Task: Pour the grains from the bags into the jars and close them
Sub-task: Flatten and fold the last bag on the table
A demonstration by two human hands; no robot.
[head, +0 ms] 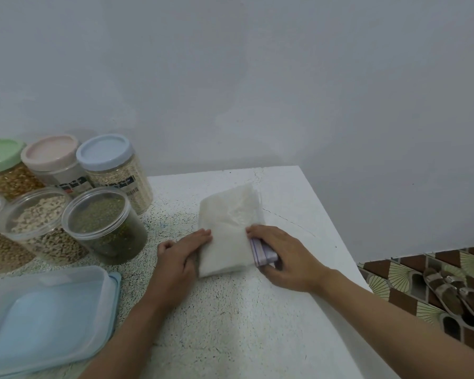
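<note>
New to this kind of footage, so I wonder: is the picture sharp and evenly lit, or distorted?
Head view: the light is soft and even, with only faint shadows under the left hand and right hand. The bag of white grains looks washed out against the pale table. Wide-angle stretch lengthens the forearms. The label on the blue-lidded jar is too soft to read.

Single view: a head-worn wide-angle camera looks forward and down over the worktop point(230, 318) from the person's side, at close range. Both forearms enter from the bottom edge. The left hand point(175, 259) and right hand point(283, 259) meet at the bag point(226, 242) near frame centre. The jars point(104, 222) sit at the left edge. The wall point(257, 77) fills the upper half and the floor point(394, 283) shows lower right. The edges bend with the lens.
</note>
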